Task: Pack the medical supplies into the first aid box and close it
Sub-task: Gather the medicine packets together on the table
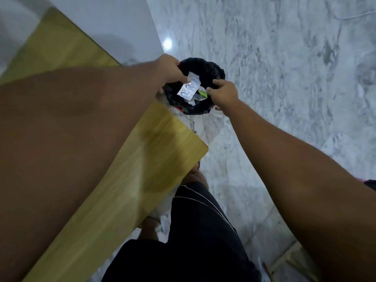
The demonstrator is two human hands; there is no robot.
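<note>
Two hands: left hand [169,69], right hand [222,93]. One bin [205,68] with black liner. One silver blister pack [188,89]. One green-white wrapper [201,94]. One wooden table [130,169].

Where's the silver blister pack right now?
In the head view, the silver blister pack lies inside the black-lined bin on the floor, between the left hand and right hand.

This looks like a room in a home. The floor [284,78] is shiny grey and white marble. A yellow wooden table [142,159] stands by a plain white wall [114,21]. A small bin with a black bag [205,70] sits on the floor.
</note>
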